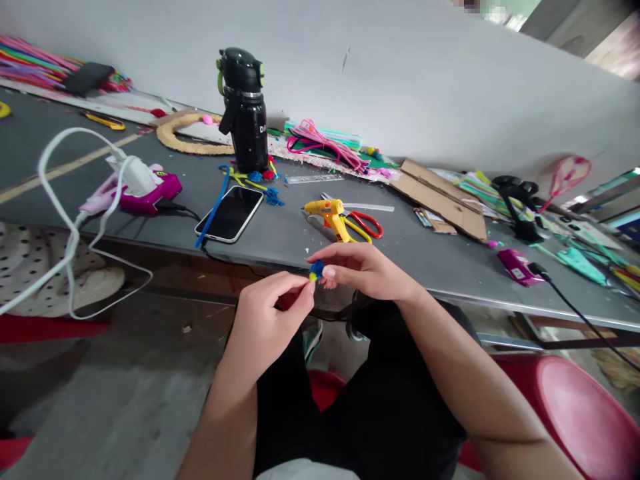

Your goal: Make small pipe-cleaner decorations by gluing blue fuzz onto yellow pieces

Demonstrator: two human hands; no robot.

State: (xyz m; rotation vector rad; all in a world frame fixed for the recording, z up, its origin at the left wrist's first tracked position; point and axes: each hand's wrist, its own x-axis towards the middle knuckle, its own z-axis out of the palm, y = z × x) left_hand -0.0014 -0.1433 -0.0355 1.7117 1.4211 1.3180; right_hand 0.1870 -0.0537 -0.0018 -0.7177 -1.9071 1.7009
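Between my two hands, just off the table's front edge, is a small blue and yellow pipe-cleaner piece (318,269). My left hand (273,313) pinches its yellow end between thumb and forefinger. My right hand (367,273) grips the blue part from the other side, thumb against it. Beyond them on the table lie a yellow glue gun (334,215) and red-handled scissors (367,224). A blue pipe cleaner (214,212) rests across a phone (233,213). Several fuzzy blue, red and yellow pieces (270,195) sit behind the phone.
A black bottle (245,120) stands at the back. Left are a magenta power adapter (150,193) with white cables and a cardboard ring (187,137). Pipe-cleaner bundles (325,143), folded cardboard (440,197) and another magenta adapter (520,267) lie to the right. A red stool (575,407) is at lower right.
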